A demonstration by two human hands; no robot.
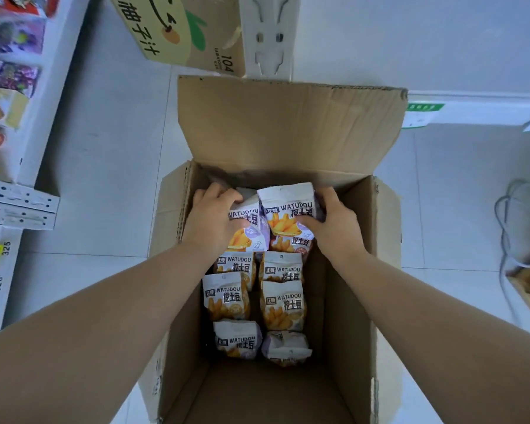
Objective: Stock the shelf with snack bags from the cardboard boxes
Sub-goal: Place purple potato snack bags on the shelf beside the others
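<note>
Two forearms [104, 301] enter one cardboard box [343, 301]; left hand [214, 215], right hand [334, 221] each grip one of at least nine snack bags [283, 304].

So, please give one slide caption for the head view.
Left hand and right hand grip two snack bags in the open cardboard box.

The light is soft, white and even, with a faint bluish cast on the pale floor [104, 148] at upper left. There is no hard glare. The inside of the cardboard box [346, 332] is dimmer, and its walls darken toward the bottom of the frame. The wide lens bends straight lines. At far left the shelf [52, 96] leans and stretches, and its packets look smeared. Print on the snack bags [283, 304] at centre reads sharp. My forearms [104, 347] swell and soften at the lower corners.
</note>
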